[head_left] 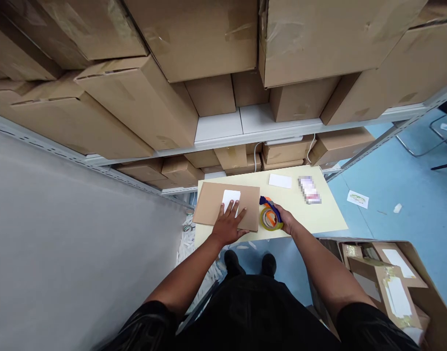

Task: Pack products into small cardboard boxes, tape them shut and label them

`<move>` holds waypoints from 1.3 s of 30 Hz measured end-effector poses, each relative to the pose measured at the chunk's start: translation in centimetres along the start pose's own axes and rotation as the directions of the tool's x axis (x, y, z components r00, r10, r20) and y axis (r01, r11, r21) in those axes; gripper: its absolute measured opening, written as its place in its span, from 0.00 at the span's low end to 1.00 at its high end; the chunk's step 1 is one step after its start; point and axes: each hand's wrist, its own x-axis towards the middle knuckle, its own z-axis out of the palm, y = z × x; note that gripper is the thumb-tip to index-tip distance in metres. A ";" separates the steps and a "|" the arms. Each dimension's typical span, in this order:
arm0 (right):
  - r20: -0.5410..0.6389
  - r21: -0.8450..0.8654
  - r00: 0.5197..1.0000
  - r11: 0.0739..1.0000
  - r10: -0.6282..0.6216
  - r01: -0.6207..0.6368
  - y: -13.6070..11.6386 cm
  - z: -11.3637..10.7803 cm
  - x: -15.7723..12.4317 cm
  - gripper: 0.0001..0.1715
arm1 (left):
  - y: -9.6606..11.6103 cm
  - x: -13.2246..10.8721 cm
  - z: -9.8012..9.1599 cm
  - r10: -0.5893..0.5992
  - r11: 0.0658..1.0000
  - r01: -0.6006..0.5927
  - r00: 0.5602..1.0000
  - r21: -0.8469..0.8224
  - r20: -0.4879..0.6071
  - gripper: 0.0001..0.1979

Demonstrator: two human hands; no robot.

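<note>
A flat brown cardboard box (208, 202) lies on the left part of a pale yellow table (325, 214). On its top is a white label (229, 196), partly covered by my fingers. My left hand (228, 226) rests flat on the box with its fingers spread, the fingertips over the label. Just right of the box, my right hand (286, 220) is closed around the handle of a blue and orange tape dispenser (276, 210). A roll of yellowish tape (266, 225) is mounted in it. The dispenser's front end is close to the box's right edge.
Behind the table stands a metal shelf (260, 129) stacked with cardboard boxes (204, 39). A white paper (280, 181) and a blurred-out item (309, 189) lie at the table's back. At lower right, a large carton (420, 258) holds several labelled parcels. A grey wall (73, 234) borders the left.
</note>
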 end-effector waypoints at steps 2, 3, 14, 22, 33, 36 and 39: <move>-0.064 0.007 0.997 0.999 -0.041 0.042 2.8 -1.6 -1.2 0.24 | 0.7 0.7 0.2 -0.041 0.999 0.041 0.999 -0.004 -0.006 0.44; -0.103 0.014 0.994 0.999 -0.043 0.045 4.8 -2.6 -2.1 0.24 | 1.0 1.1 0.3 -0.061 0.998 0.061 0.998 -0.008 -0.008 0.43; 0.096 0.451 0.995 0.889 0.039 -0.078 9.2 0.8 -4.4 0.24 | 4.5 3.9 -1.9 -0.140 0.968 0.167 0.979 -0.187 0.148 0.49; -0.043 0.043 0.996 0.996 0.082 -0.080 -2.8 1.0 0.0 0.20 | -3.1 -3.6 -3.5 0.275 0.956 -0.245 0.940 -0.158 0.204 0.57; -0.072 0.062 0.997 0.998 -0.017 0.021 5.6 -1.1 -3.0 0.21 | 0.4 -1.4 -0.8 -0.029 0.996 0.033 0.998 -0.081 0.053 0.54; -0.033 0.030 0.994 0.995 0.100 -0.099 12.4 -4.1 -6.5 0.22 | 2.1 0.5 0.0 -0.133 0.986 0.133 0.991 -0.101 0.009 0.54; -0.031 0.131 0.989 0.981 0.146 -0.141 15.3 -3.7 -8.0 0.24 | 4.4 2.1 0.6 -0.237 0.961 0.230 0.971 -0.152 -0.031 0.55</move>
